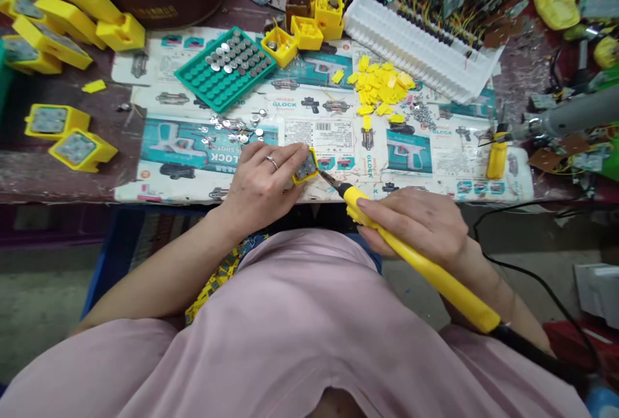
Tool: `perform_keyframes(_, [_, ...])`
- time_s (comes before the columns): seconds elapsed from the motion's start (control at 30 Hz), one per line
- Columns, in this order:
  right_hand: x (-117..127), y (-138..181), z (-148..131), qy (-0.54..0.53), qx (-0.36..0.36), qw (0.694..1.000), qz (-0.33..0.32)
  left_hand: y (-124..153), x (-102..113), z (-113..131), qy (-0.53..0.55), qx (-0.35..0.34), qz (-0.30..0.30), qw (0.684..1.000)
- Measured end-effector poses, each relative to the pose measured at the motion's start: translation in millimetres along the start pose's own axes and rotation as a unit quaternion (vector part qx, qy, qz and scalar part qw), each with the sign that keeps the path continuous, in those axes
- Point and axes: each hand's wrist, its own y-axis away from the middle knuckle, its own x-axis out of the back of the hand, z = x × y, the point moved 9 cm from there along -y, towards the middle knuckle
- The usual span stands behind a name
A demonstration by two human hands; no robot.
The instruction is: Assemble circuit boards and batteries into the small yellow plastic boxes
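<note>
My left hand pinches a small yellow plastic housing with a grey part inside, holding it on the printed cardboard mat near the table's front edge. My right hand is wrapped round a yellow-handled soldering iron. Its metal tip touches the right edge of the housing. The iron's black cord runs off to the lower right.
A green tray of round metal discs sits at the back, loose discs before it. Small yellow pieces lie beside a white rack of wired boards. Yellow housings are at left; another tool is at right.
</note>
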Motion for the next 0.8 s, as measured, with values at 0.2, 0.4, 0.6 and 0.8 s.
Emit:
perform_keyframes(0.2, [4.0,5.6,7.1,-0.012,-0.019,0.999,0.044,-0.3,-1.4,-6.1,0.017,0.006,-0.012,1.0])
perform_keyframes(0.4, [0.2,1.7,3.4,0.003,0.002,0.999,0.033,0.7,-2.7,-7.4,0.028,0.013,-0.016,0.999])
perform_keyframes(0.6, [8.7,6.0,7.8,0.034,-0.025,0.997,0.062,1.1,-6.7,-13.5,0.04,0.036,-0.035,0.998])
perform_keyframes(0.8, [19.5,33.5,21.0,0.086,-0.116,0.98,0.136,2.8,-7.8,-18.5,0.033,0.042,-0.034,0.998])
